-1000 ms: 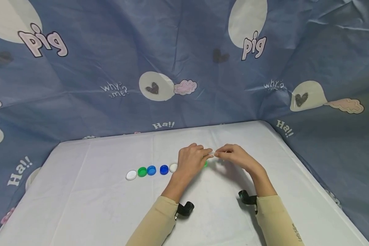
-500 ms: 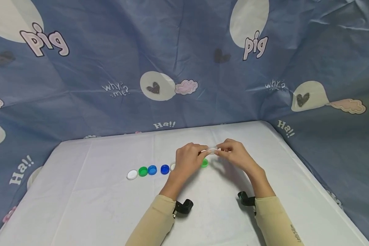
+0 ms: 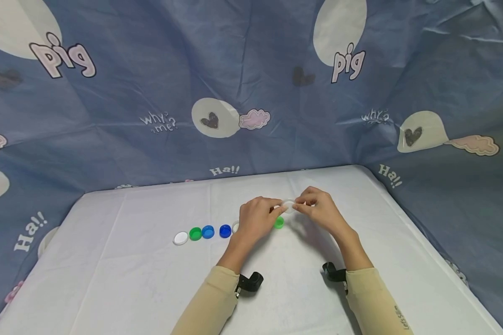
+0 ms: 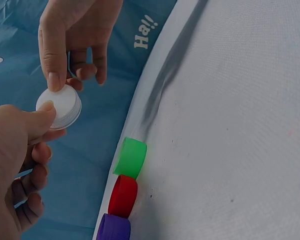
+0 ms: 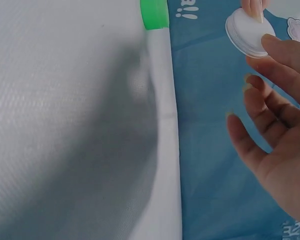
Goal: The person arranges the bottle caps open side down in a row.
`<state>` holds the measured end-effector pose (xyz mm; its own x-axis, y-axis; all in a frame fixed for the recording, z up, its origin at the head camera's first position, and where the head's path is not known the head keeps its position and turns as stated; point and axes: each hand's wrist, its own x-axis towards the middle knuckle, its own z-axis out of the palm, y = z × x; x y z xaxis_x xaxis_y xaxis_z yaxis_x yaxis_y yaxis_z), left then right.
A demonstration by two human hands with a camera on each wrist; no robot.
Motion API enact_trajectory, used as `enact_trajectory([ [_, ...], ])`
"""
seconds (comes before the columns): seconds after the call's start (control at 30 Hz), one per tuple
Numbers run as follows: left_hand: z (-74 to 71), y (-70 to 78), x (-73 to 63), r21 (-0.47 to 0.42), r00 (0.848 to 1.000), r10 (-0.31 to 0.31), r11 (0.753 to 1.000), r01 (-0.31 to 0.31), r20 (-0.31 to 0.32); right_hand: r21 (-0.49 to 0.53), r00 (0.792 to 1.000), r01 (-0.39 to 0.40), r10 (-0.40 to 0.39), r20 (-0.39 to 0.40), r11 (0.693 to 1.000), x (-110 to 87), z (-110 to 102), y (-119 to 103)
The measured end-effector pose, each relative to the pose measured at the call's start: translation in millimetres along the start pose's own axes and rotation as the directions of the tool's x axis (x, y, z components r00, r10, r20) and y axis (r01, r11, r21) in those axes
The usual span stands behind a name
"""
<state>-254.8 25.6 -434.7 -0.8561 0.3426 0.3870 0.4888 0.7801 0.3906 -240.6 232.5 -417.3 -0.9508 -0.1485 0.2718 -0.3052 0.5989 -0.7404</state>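
Between the two hands is a white bottle cap [image 3: 288, 206], lifted above the table, its smooth round top and ridged side showing in the left wrist view. My left hand [image 3: 254, 217] pinches one side with thumb and forefinger. The opposite side is pinched by my right hand [image 3: 323, 210]; its other fingers hang loosely curled in the right wrist view. Just below the hands lies a light green cap [image 3: 279, 223]. A red cap [image 4: 123, 196] and a purple cap [image 4: 113, 228] sit beside it, hidden behind my left hand in the head view.
Leftward the row goes on with a dark blue cap [image 3: 225, 231], a light blue cap [image 3: 208, 231], a green cap [image 3: 195, 233] and a white lid [image 3: 180, 238]. Another white cap [image 3: 235, 227] is partly covered by my left hand. A blue printed cloth [image 3: 172, 153] hangs behind the white table [image 3: 130, 279].
The white cap between my hands has come up slightly and turned, showing more of its round face. My left hand has shifted a little left, uncovering the light green cap.
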Motion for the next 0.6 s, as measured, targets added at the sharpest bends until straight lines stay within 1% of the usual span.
enact_trajectory([
  [0.13,-2.3,1.0,-0.2,0.043,0.998,0.06,0.997,-0.06,-0.013,0.058,0.998,-0.051,0.049,0.029,0.997,0.0,-3.3,-0.1],
  [0.3,-2.7,1.6,0.2,0.115,0.99,0.137,0.984,-0.133,-0.03,0.184,0.992,-0.11,0.096,0.083,0.977,-0.3,-8.3,0.7],
  [0.43,-2.3,1.0,0.1,0.162,0.976,0.197,0.97,-0.182,-0.087,0.235,0.983,-0.161,0.133,0.128,0.959,-0.7,-10.5,1.7],
  [0.5,-1.9,0.5,-0.1,0.174,0.968,0.224,0.964,-0.203,-0.114,0.248,0.979,-0.183,0.152,0.137,0.951,-0.9,-10.7,1.9],
  [0.6,-1.3,-0.4,-0.6,0.185,0.956,0.256,0.956,-0.229,-0.14,0.247,0.976,-0.194,0.163,0.141,0.949,-0.7,-10.7,3.2],
])
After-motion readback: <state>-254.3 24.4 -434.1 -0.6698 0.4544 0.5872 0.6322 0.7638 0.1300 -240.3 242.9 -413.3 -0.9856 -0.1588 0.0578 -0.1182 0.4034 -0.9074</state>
